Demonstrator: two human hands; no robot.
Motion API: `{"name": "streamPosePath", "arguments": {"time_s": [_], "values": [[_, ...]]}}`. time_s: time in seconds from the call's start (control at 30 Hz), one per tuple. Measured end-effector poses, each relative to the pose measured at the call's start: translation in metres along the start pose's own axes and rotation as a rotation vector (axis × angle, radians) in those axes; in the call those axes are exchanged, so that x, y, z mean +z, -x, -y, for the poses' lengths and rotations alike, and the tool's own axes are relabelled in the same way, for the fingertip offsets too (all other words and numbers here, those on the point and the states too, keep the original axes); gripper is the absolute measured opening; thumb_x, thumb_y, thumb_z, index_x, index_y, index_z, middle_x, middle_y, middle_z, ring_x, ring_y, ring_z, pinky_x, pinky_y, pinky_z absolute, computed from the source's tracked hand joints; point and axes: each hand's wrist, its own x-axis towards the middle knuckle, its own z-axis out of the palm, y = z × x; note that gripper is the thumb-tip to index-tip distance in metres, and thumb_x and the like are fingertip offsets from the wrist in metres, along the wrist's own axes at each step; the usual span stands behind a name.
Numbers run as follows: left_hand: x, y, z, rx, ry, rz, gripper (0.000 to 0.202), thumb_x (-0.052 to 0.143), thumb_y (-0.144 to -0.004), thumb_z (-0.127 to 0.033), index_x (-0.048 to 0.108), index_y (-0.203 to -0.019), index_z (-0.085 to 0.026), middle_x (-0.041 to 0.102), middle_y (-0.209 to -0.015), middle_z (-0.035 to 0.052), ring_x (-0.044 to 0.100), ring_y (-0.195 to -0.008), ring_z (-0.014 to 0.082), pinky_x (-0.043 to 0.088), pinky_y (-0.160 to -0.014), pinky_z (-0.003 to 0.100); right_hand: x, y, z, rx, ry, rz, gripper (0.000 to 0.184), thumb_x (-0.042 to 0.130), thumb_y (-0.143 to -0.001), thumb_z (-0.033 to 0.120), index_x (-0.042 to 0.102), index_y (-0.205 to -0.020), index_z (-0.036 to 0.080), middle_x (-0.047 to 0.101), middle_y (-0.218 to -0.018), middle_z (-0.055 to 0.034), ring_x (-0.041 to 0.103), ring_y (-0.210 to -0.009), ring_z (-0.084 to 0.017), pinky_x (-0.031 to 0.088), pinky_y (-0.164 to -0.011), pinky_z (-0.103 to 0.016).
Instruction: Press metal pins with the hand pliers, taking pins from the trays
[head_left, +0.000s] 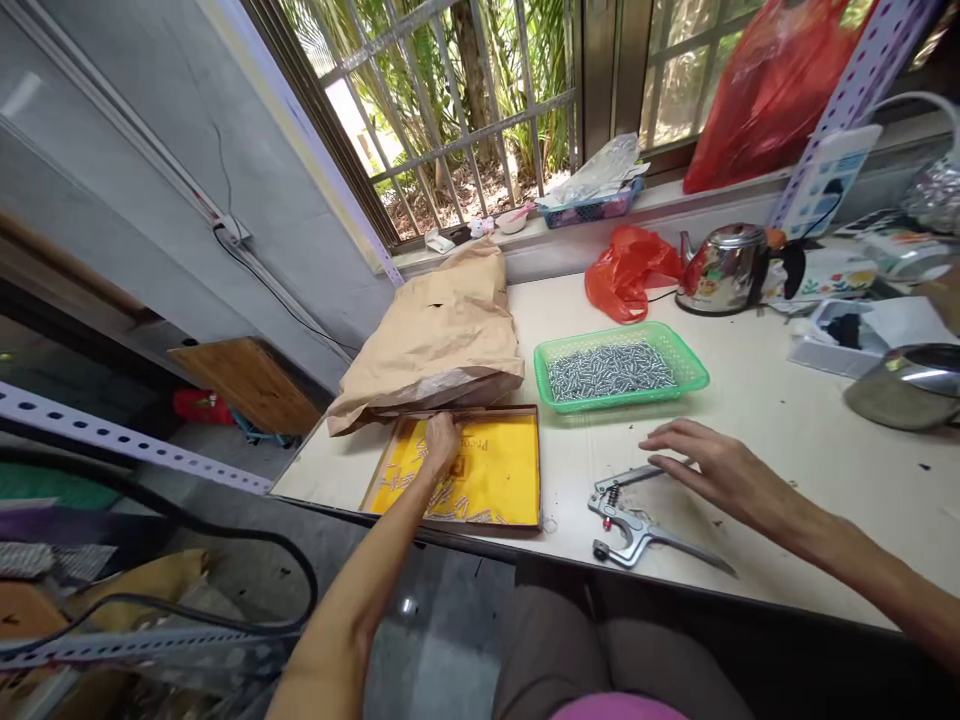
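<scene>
My left hand is over the far side of a shallow box lined in yellow, close to its back wall. Its fingers are hidden from me, so whether they hold anything does not show. Small silvery metal pieces, like screws or springs, lie scattered in that box. My right hand is open, fingers stretched out, at the upper handle of metal hand pliers with a spring between the handles. Whether it touches the handle is unclear. The pliers lie on the table with their jaws to the left.
A green plastic basket full of similar small metal pieces stands behind the pliers. A large brown paper bag lies behind the box. Farther back are a red plastic bag and a metal kettle. A white tray stands right.
</scene>
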Motion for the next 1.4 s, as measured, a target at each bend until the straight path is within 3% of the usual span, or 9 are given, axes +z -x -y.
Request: {"name": "streamPosePath", "arguments": {"time_s": [0.17,0.23,0.3,0.37,0.47,0.67,0.8,1.17,1.4], "values": [[-0.007,0.023,-0.005,0.094,0.039,0.069,0.016,0.050,-0.080,-0.016,0.065,-0.080,-0.014,0.069,-0.083,0.0111,0.065,-0.087,0.0232,0.043,-0.074,0.029,0.010,0.041,-0.010,0.069,-0.022,0.159,0.032,0.042,-0.096,0.042,0.066,-0.106,0.024,0.063,-0.105,-0.0084,0.063,-0.095,-0.021,0.051,-0.082,-0.035],[-0.010,0.042,-0.016,0.128,0.179,0.126,0.011,0.052,-0.077,-0.017,0.062,-0.080,-0.016,0.068,-0.078,0.0074,0.065,-0.079,0.0200,0.044,-0.071,0.027,0.013,0.053,-0.008,0.060,-0.002,0.265,0.033,0.044,-0.095,0.045,0.066,-0.105,0.023,0.062,-0.101,-0.0088,0.061,-0.091,-0.021,0.050,-0.078,-0.034],[-0.013,0.065,-0.034,0.096,0.470,0.276,0.007,0.055,-0.074,-0.020,0.057,-0.080,-0.017,0.067,-0.071,0.0044,0.063,-0.068,0.0169,0.046,-0.065,0.026,0.017,0.062,-0.005,0.046,0.022,0.355,0.033,0.044,-0.095,0.046,0.066,-0.101,0.021,0.060,-0.096,-0.0087,0.060,-0.085,-0.020,0.048,-0.074,-0.033],[-0.017,0.089,-0.055,0.013,0.790,0.519,0.013,0.059,-0.071,-0.024,0.052,-0.080,-0.017,0.067,-0.069,0.0039,0.062,-0.060,0.0142,0.048,-0.061,0.026,0.019,0.066,0.000,0.052,0.043,0.413,0.032,0.042,-0.096,0.041,0.065,-0.098,0.020,0.059,-0.093,-0.0083,0.058,-0.080,-0.019,0.045,-0.071,-0.031],[-0.019,0.124,-0.086,-0.081,1.050,0.786,0.024,0.066,-0.067,-0.030,0.051,-0.079,-0.016,0.069,-0.074,0.0062,0.061,-0.057,0.0118,0.049,-0.057,0.024,0.017,0.066,0.008,0.087,0.095,0.453,0.028,0.040,-0.098,0.032,0.064,-0.095,0.018,0.059,-0.092,-0.0076,0.057,-0.080,-0.017,0.041,-0.071,-0.029],[-0.005,0.163,-0.128,0.036,1.031,0.728,0.017,0.068,-0.064,-0.022,0.056,-0.073,-0.015,0.053,-0.050,-0.0054,0.045,-0.038,0.0056,0.037,-0.038,0.017,0.008,0.058,0.017,0.149,0.234,0.500,0.025,0.041,-0.098,0.024,0.064,-0.091,0.016,0.061,-0.093,-0.0087,0.056,-0.083,-0.017,0.037,-0.073,-0.027],[0.002,0.166,-0.143,-0.001,1.012,0.791,0.020,0.069,-0.064,-0.019,0.056,-0.078,-0.014,0.058,-0.054,-0.0038,0.050,-0.038,0.0076,0.039,-0.036,0.018,0.012,0.060,0.013,0.154,0.283,0.486,0.021,0.044,-0.096,0.022,0.063,-0.094,0.017,0.061,-0.093,-0.0072,0.056,-0.082,-0.017,0.036,-0.072,-0.028],[0.017,0.168,-0.140,-0.095,0.934,0.804,0.023,0.072,-0.071,-0.032,0.062,-0.073,-0.012,0.053,-0.045,-0.0035,0.046,-0.036,0.0057,0.034,-0.034,0.015,0.020,0.067,0.008,0.156,0.273,0.424,0.022,0.043,-0.097,0.023,0.063,-0.093,0.016,0.061,-0.092,-0.0071,0.055,-0.081,-0.016,0.035,-0.073,-0.028],[0.024,0.163,-0.142,-0.088,0.788,0.819,0.014,0.067,-0.074,-0.026,0.063,-0.073,-0.012,0.053,-0.043,-0.0040,0.046,-0.034,0.0069,0.037,-0.036,0.017,0.016,0.065,0.012,0.176,0.259,0.446,0.022,0.042,-0.097,0.020,0.063,-0.094,0.015,0.062,-0.094,-0.0089,0.055,-0.083,-0.017,0.036,-0.074,-0.028]]}}
